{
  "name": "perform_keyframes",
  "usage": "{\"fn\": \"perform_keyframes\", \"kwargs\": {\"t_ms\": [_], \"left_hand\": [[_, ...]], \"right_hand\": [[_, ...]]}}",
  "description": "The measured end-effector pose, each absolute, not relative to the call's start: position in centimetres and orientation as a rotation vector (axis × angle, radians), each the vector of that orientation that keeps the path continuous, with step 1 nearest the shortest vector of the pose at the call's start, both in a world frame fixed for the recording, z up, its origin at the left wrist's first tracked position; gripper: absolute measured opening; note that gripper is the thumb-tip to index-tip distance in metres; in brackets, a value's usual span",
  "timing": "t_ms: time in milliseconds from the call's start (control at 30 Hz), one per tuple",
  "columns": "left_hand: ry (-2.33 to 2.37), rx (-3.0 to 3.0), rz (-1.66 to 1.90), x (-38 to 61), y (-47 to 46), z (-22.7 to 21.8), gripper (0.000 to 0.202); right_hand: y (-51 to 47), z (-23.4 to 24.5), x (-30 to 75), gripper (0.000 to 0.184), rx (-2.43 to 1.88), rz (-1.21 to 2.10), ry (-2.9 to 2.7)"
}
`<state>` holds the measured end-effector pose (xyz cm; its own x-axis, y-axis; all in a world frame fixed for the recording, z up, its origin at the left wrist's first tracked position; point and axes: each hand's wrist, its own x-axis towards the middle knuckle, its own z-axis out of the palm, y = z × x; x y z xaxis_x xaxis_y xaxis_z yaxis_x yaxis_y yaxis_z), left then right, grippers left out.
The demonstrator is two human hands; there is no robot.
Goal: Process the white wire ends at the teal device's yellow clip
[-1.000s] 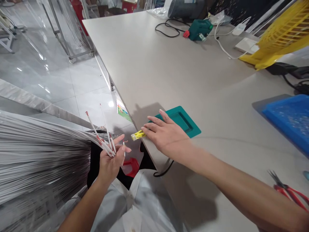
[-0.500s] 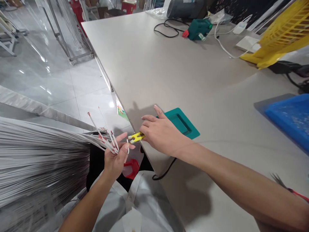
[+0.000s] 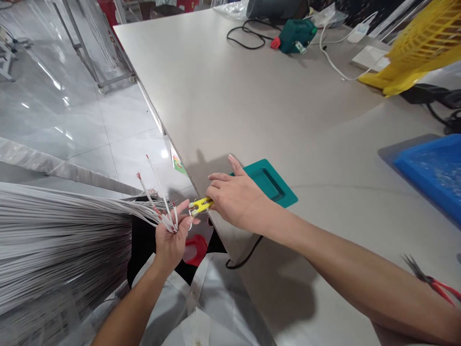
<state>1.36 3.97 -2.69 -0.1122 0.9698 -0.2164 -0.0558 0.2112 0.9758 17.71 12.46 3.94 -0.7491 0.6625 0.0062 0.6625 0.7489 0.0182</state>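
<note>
My left hand is closed around a few white wires with bared reddish tips, pulled from a thick bundle of white wires hanging at the left, off the table edge. My right hand pinches a small yellow tool at the table's near left edge, its tip almost touching the left hand's fingers. Just behind the right hand lies a teal tray on the grey table.
A blue bin sits at the right, red-handled scissors near the front right. At the back are a yellow basket, a green device and cables. Shiny floor and metal racks lie left.
My right hand went from lying flat over the yellow tool to pinching it, and drew it toward the left hand. The left hand with the wires rose slightly toward the tool.
</note>
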Motion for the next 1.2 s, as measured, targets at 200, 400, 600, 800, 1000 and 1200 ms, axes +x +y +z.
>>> {"fn": "perform_keyframes", "kwargs": {"t_ms": [200,400,600,800,1000,1200], "left_hand": [[1.473,1.06,1.184,2.0,4.0,-1.9,0.035],[1.564,1.195,1.225,2.4,3.8,-1.8,0.03],[1.594,1.178,1.214,2.2,3.9,-1.3,0.03],[1.55,1.027,1.19,1.7,3.5,-1.2,0.03],[1.391,0.793,1.264,0.1,2.8,-0.8,0.021],[1.186,0.639,1.238,-1.0,2.3,-0.1,0.013]], "right_hand": [[12.3,4.5,17.7,0.011,1.124,0.03,2.914],[11.9,4.4,17.5,0.037,1.118,0.183,2.885],[11.7,3.9,17.5,0.048,1.116,0.24,2.884],[11.8,4.4,17.6,0.055,1.154,0.158,2.921],[9.7,4.5,17.3,0.031,1.13,-0.015,3.352],[6.9,2.0,15.0,0.022,1.399,-0.996,3.452]]}}
